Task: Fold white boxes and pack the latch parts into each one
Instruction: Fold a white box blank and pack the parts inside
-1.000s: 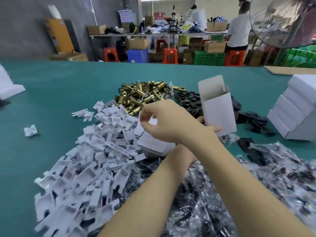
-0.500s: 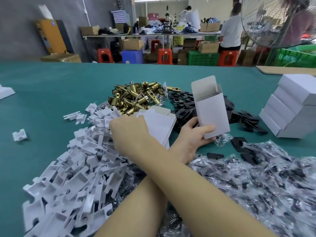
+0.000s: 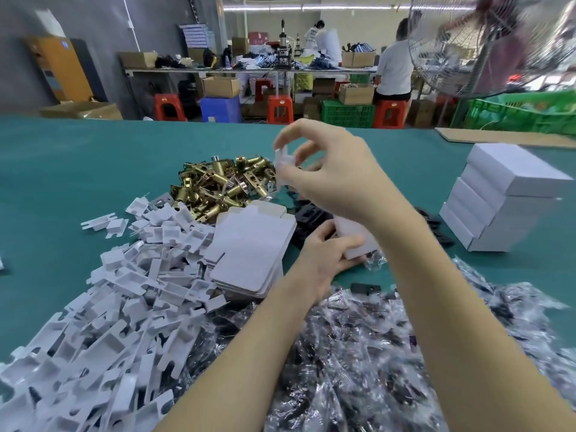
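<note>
**A:** How many hands, and what are they doing?

**B:** Two. The right hand (image 3: 324, 176), raised at upper centre of the frame, pinches a small white plastic insert (image 3: 282, 165) between thumb and fingertips. The left hand (image 3: 324, 257), lower and just right of centre, grips one erected white box (image 3: 355, 238), fingers curled round its lower end. The right forearm crosses in front and hides most of that box.

**B:** So I cannot tell which way its open end faces, nor its long axis for sure.

**A:** And the insert?

**B:** It hangs roughly upright, long axis near vertical, blurred.

**A:** Counts for the rest?

**B:** One stack of flat box blanks (image 3: 252, 244) at centre, long axis running from lower right up toward upper left, tabs at the far end; the sheets are too thin to count. One stack of closed white boxes (image 3: 505, 198) at the right edge, about five layers showing. Three loose heaps, too many pieces to count: white inserts (image 3: 118, 291) at lower left, brass latches (image 3: 218, 185) at centre, bagged parts in clear plastic (image 3: 358, 353) at lower right. Black plates (image 3: 308, 213) lie beside the brass heap, all on the green table (image 3: 78, 169).

**A:** Any writing?

**B:** None I can read; the boxes look plain white.
</note>
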Motion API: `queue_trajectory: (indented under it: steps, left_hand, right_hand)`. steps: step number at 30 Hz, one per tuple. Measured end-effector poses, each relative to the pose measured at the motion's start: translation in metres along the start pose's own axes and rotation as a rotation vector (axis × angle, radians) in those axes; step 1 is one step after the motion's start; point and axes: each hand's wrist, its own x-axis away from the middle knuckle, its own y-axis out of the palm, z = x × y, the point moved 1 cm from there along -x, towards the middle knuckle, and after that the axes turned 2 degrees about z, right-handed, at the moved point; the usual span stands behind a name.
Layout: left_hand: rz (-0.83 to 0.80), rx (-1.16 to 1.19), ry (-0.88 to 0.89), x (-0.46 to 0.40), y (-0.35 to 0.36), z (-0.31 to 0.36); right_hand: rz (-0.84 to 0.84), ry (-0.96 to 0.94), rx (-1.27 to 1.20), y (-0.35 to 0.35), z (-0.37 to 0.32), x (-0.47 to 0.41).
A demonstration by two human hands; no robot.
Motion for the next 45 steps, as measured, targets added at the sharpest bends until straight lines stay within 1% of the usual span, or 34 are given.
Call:
queue_trajectory:
  steps: [3,6,8,11,14,19,23,26,28,32,38,45]
  left_hand:
    - [-0.019,-0.022,0.022,-0.003,0.004,0.0]
    - [0.008,-0.056,0.077,-0.008,0.003,-0.005]
    - [0.048,-0.124,0.132,-0.006,0.002,-0.005]
    - [0.099,-0.212,0.219,-0.005,0.001,-0.007]
    - [0.118,-0.235,0.27,-0.003,-0.002,-0.006]
    - [0.124,-0.266,0.284,0.001,0.0,-0.004]
    - [0.123,-0.283,0.292,0.0,0.0,-0.005]
    - [0.139,-0.273,0.287,-0.001,-0.001,-0.005]
    - [0.141,-0.274,0.285,-0.001,-0.002,-0.005]
    - [0.126,-0.293,0.287,-0.002,-0.003,-0.006]
    - [0.128,-0.322,0.304,-0.002,-0.003,-0.004]
    - [0.081,-0.339,0.26,0.003,0.0,0.0]
  right_hand:
    - [0.091,0.076,-0.019,-0.049,0.023,0.014]
    - [0.214,0.117,0.126,-0.08,0.041,0.024]
    - [0.233,0.153,0.128,-0.089,0.045,0.028]
    - [0.187,0.191,0.106,-0.097,0.045,0.032]
    - [0.157,0.132,0.116,-0.101,0.039,0.033]
    - [0.132,0.049,0.228,-0.095,0.033,0.033]
    - [0.127,0.055,0.29,-0.084,0.032,0.03]
    - [0.156,0.04,0.413,-0.081,0.031,0.029]
    - [0.157,0.037,0.398,-0.081,0.032,0.029]
    - [0.036,0.082,0.405,-0.077,0.035,0.03]
    - [0.074,0.155,0.422,-0.073,0.046,0.029]
    - [-0.015,0.257,0.69,-0.067,0.063,0.031]
